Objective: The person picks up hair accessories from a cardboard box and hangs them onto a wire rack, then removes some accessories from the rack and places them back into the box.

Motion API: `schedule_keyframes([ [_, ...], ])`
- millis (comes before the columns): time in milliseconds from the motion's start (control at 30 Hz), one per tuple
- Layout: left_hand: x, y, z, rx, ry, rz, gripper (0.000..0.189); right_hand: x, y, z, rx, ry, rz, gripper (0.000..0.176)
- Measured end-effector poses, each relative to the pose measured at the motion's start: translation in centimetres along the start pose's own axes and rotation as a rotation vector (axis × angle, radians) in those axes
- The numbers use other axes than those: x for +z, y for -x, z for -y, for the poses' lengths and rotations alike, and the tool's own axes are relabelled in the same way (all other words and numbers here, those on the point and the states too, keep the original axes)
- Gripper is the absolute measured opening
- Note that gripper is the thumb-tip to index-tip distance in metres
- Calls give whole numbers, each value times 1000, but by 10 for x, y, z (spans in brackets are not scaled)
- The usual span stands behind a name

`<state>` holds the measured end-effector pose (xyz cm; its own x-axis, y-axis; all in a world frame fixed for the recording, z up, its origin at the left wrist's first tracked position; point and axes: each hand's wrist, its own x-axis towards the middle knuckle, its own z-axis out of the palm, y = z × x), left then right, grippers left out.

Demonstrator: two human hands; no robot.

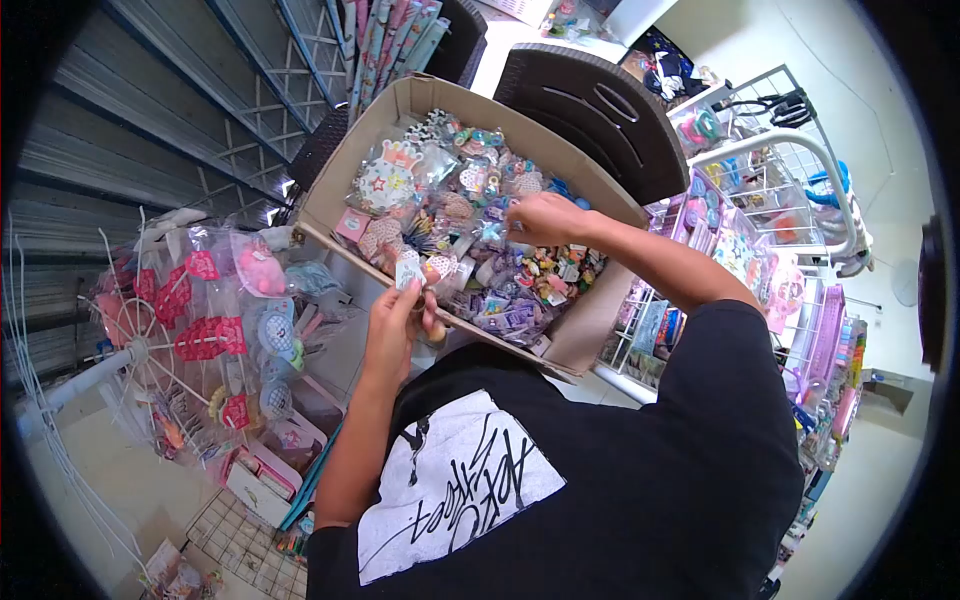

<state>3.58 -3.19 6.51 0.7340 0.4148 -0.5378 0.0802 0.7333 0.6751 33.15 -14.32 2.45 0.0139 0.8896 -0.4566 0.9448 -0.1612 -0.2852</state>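
A large cardboard box (590,330) full of small packaged trinkets stands in front of me. At its near left edge, my left hand (393,325) pinches a small white card (408,270) between thumb and fingers. Inside the box, over the right half of the pile, is my right hand (548,218), its fingers curled down at a small clear packet (493,228); what they grip is mostly hidden. Around it lie heart-shaped cards (383,238), a bunny-shaped card (390,178) in plastic, purple packets (508,312) and a cluster of tiny colourful figures (560,270).
Dark woven chairs (590,100) stand behind the box. Wrapping paper rolls (390,45) lean at the back left. A rack of bagged pink items (210,330) is on the left. White wire shelving (800,165) with goods lines the right side.
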Motion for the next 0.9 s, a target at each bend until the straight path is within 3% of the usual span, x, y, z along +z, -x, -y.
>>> schedule_keyframes([
  [67,-11,16,-6,4,-96,46,35,55,6,-47,-56,165,90,29],
  [167,-32,41,-5,27,-187,10,34,128,16,-73,-268,339,-331,22],
  [200,-41,48,-3,32,-187,0,34,130,16,-74,-279,338,-334,22],
  [300,-66,68,9,53,-201,-99,34,129,16,-61,-404,292,-202,17],
  [367,-76,80,16,90,-100,-183,33,123,17,-36,-278,228,-111,20],
  [400,-80,83,19,95,-94,-191,33,126,16,-28,-182,246,35,20],
  [567,-86,98,30,117,76,-285,31,153,1,-31,-191,279,69,13],
  [700,-87,105,37,117,104,-300,31,122,-5,-22,-52,230,190,11],
  [767,-90,108,41,127,111,-280,31,113,-24,-43,-15,171,244,21],
  [833,-94,113,44,152,114,-268,33,64,-39,-29,30,217,518,32],
  [867,-95,117,44,155,123,-264,32,55,-54,-34,88,101,667,37],
  [900,-95,122,44,161,131,-262,32,-2,-39,5,163,-71,674,30],
])
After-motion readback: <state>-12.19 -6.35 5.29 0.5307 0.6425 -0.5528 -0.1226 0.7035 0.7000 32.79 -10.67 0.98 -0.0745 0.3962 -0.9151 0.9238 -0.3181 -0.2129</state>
